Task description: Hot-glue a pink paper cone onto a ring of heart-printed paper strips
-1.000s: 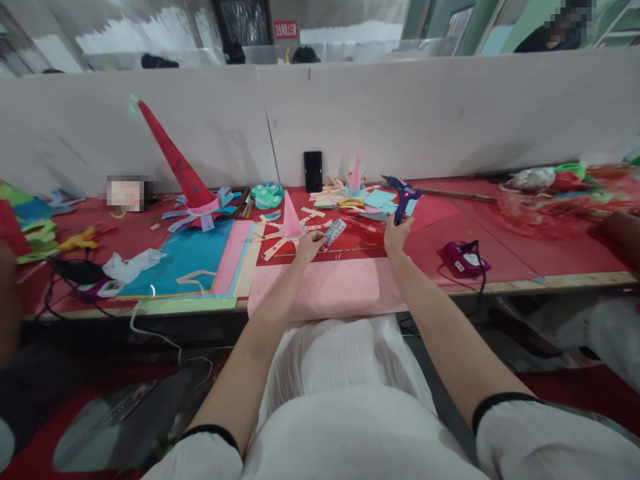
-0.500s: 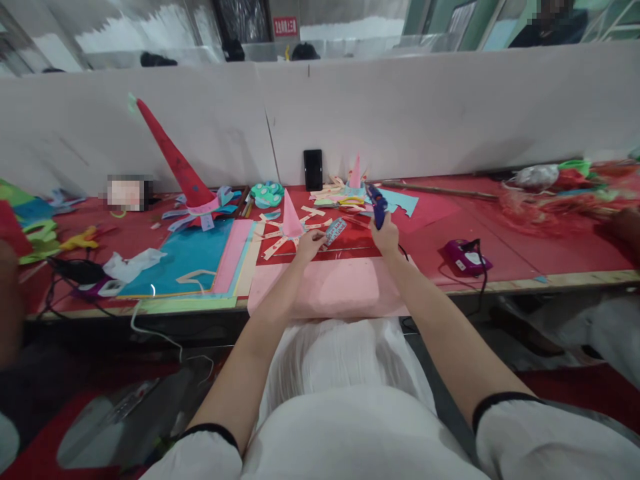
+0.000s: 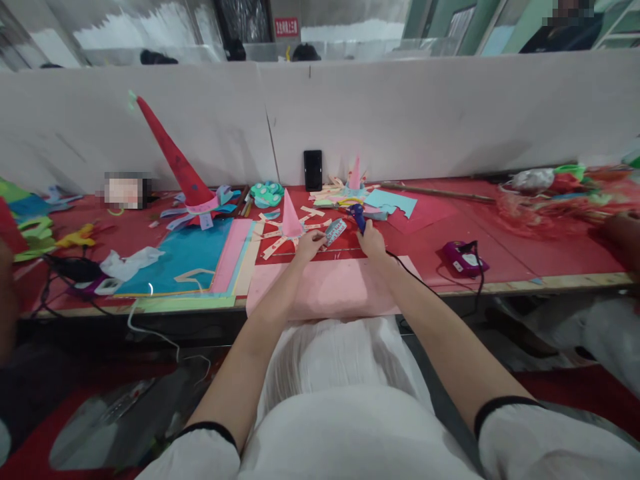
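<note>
Between the fingers of my left hand [image 3: 311, 244] is a small light-blue patterned paper piece [image 3: 335, 232], held above the red tabletop. My right hand [image 3: 373, 239] is wrapped round a blue glue gun [image 3: 357, 216], whose front end points left toward that piece; its black cord [image 3: 415, 273] trails to the lower right. Just left of my left hand stands a pink paper cone [image 3: 291, 217] with cream strips [image 3: 274, 249] spread around its base. A pink sheet [image 3: 320, 287] lies under my wrists along the table's front edge.
A tall red cone hat [image 3: 175, 150] leans at the left, behind stacked coloured sheets [image 3: 185, 257]. A phone [image 3: 313, 170] stands against the white partition [image 3: 400, 113]. A smaller pink cone [image 3: 355, 175] is at the back. On the right sits a purple box [image 3: 463, 258]; other people's hands [image 3: 627, 227] are at both sides.
My right hand has moved left and slightly down with the glue gun, bringing it closer to the patterned paper piece. My left hand has stayed about where it was.
</note>
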Demonstrator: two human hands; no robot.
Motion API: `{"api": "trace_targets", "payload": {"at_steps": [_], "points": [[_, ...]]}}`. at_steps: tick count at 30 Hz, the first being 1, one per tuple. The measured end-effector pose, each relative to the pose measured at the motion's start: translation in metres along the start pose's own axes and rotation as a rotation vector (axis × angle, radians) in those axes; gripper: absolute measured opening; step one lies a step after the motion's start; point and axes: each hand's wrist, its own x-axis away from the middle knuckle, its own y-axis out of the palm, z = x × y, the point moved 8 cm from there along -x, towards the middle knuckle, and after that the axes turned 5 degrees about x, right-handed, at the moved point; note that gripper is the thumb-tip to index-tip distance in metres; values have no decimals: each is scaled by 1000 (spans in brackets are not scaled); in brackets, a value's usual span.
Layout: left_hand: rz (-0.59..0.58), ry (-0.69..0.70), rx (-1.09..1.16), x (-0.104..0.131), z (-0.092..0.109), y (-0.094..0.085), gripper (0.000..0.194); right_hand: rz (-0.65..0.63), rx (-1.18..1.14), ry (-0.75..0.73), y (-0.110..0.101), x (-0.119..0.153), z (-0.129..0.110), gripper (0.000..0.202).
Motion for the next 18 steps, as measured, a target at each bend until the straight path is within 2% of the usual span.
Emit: {"api": "trace_targets", "payload": {"at_steps": [6,11,15,18], "points": [[-2,3,-12,1,4,-1,7,56,-111,109,0,7,-2,26],[11,-5,-28,2,7,-2,8,113,-251,171,-2,11,9,24],[15,-16,-40,2,7,-2,8,155,-373,160,-9,6,17,26],[14,-17,-38,2,8,-2,8,267,-504,125,-21,8,16,37]]}}
